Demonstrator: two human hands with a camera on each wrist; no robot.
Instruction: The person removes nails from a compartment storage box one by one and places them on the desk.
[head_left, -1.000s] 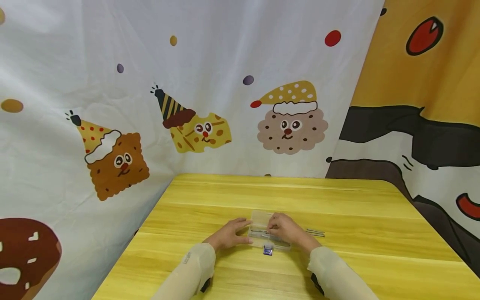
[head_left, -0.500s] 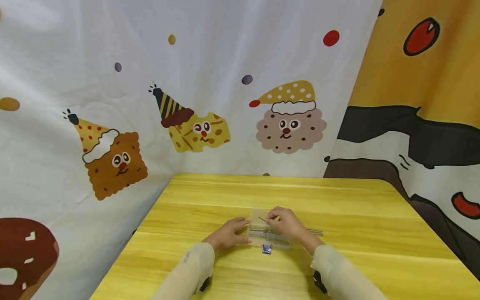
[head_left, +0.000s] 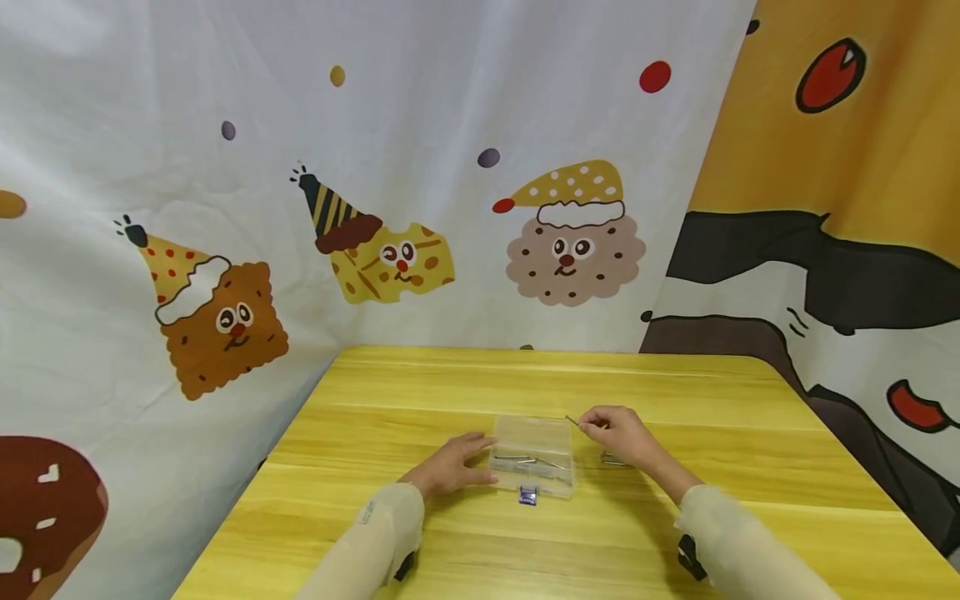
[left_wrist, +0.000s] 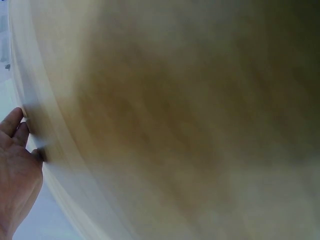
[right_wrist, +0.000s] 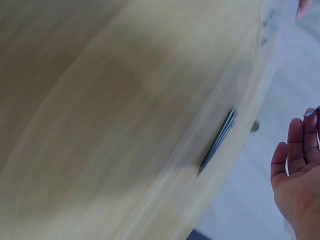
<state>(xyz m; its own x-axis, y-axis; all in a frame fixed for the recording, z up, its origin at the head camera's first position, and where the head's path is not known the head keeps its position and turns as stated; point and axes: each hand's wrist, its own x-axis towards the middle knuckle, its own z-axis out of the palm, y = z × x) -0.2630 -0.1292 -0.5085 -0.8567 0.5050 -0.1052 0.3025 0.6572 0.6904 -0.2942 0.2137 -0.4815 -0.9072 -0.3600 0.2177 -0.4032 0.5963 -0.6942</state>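
A clear plastic box (head_left: 532, 433) lies with its lid laid back on the table, and a blue-purple clasp (head_left: 528, 497) shows at its front. Several thin metal nails (head_left: 513, 457) lie in its compartments. My left hand (head_left: 452, 464) rests at the box's left side, fingers spread and fingertips right at the edge. Beyond the box's right side, my right hand (head_left: 621, 432) pinches one nail (head_left: 572, 420) above the table, its end pointing up and left. Below that hand, a small bundle of nails (right_wrist: 217, 141) lies side by side on the tabletop.
The yellow wood-grain table (head_left: 420, 542) reaches back to a white cloth backdrop (head_left: 420, 100) with cartoon snack figures. At the right hangs an orange, black and white printed part of the cloth (head_left: 870, 167).
My right hand has lifted a nail out of the box and carried it to the right, over the loose nails. The left hand has stayed beside the box.
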